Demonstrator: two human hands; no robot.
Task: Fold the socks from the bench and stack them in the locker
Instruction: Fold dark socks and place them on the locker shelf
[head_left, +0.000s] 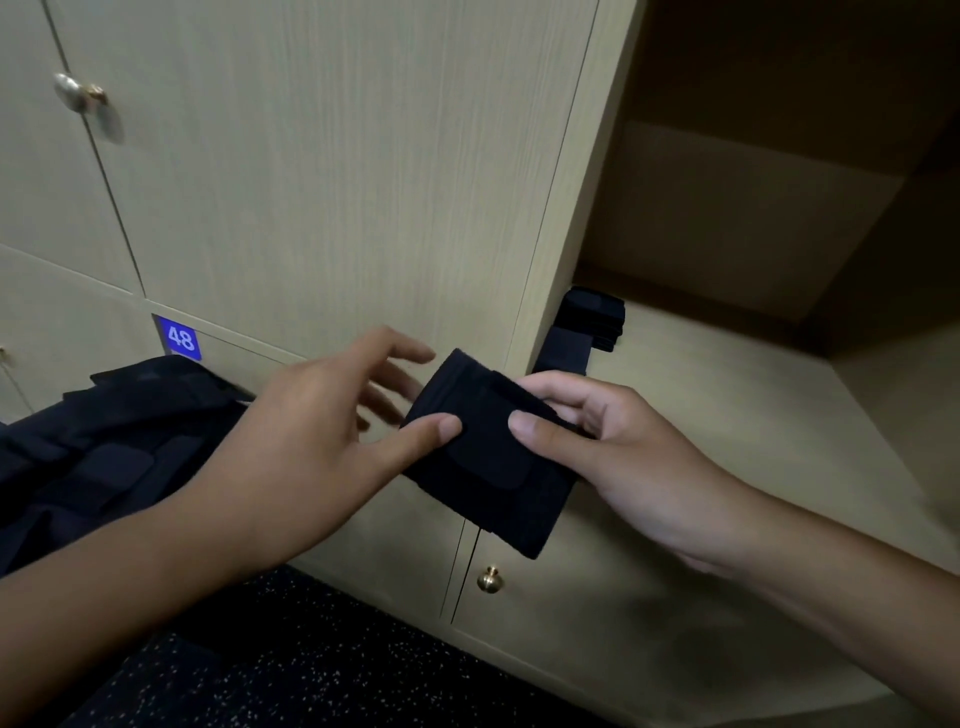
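Fingers (566, 397) of right hand (618, 447) curled over far edge of folded sock (488, 457), thumb pressed flat on near face: a firm pinch. Left hand (306, 410) alongside, thumb tip touching sock's left edge, other fingers spread and loose behind it, blurred, clamped on nothing as far as can be told.

Folded sock held in mid-air between both hands, in front of closed locker doors, just left of open locker (727, 364) and not yet inside. Dark navy or black, doubled into a compact, roughly rectangular packet with an overlapping flap across the top face; soft, slightly bulging at upper corner, edges fairly even.

Inside open locker, at front left corner of shelf, a low stack of folded socks (595, 317) already placed, with one more dark piece lying at its front and reaching the shelf edge. Left of hands, a heap of unfolded socks (104, 436) on what is probably the bench, below a blue number plate (180, 339).

Judgement: fold on this one essentially finished, placing on stack next; task somewhere in the middle, with several done and a sizeable heap remaining.
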